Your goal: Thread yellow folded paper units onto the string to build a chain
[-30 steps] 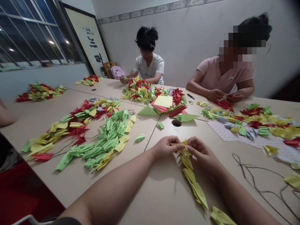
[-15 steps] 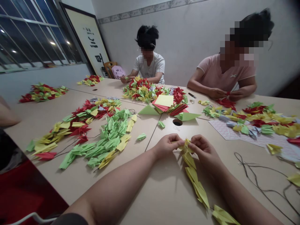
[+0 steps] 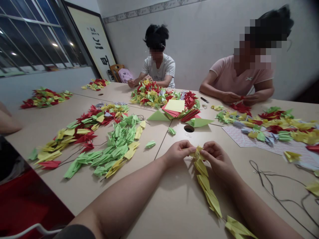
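Note:
Between my hands is a yellow folded-paper piece [image 3: 196,152], pinched from both sides. My left hand [image 3: 179,152] holds its left edge with thumb and forefinger. My right hand [image 3: 218,161] grips its right edge the same way, the other fingers curled. Below it hangs a string of yellow folded-paper pieces [image 3: 208,192], which runs down to the lower right across the table. A further yellow piece [image 3: 238,228] lies near the bottom edge, joined by a dark cord. Small details between my fingertips are too fine to make out.
Strung green pieces [image 3: 117,142] lie left of my arms. Square paper sheets [image 3: 174,105] are stacked ahead, near a round table hole [image 3: 188,128]. Loose dark cord [image 3: 274,186] curls at right. Two people sit opposite, handling paper; another person's arm [image 3: 8,121] rests at far left.
My hands stay nearly in place, still pinching the yellow piece, which has turned slightly. Across the table, the hands of the person in white have moved apart.

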A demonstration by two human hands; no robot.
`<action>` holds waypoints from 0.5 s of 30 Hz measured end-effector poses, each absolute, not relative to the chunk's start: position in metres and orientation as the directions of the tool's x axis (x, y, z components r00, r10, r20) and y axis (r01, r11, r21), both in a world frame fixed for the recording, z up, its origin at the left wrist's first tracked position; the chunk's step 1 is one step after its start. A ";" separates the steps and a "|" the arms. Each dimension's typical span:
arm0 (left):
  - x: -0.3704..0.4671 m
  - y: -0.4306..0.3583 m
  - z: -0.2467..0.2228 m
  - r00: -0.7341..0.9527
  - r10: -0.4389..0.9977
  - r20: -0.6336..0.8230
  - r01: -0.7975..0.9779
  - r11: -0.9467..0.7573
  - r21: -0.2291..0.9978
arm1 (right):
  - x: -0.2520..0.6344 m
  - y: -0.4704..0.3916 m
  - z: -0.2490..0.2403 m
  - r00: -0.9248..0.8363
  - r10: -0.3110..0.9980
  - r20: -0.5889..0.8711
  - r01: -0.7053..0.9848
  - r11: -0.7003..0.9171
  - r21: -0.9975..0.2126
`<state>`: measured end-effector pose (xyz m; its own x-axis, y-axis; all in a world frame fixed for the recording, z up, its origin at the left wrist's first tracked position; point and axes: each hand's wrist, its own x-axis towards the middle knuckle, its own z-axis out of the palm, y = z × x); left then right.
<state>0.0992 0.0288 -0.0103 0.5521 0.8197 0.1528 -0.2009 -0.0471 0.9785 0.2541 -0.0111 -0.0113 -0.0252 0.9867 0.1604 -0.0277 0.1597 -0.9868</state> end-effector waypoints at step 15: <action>0.098 0.028 -0.009 0.660 0.751 -0.017 -0.187 0.187 0.964 | 0.257 -0.018 -0.004 -0.119 0.985 0.122 0.040 0.127 -0.991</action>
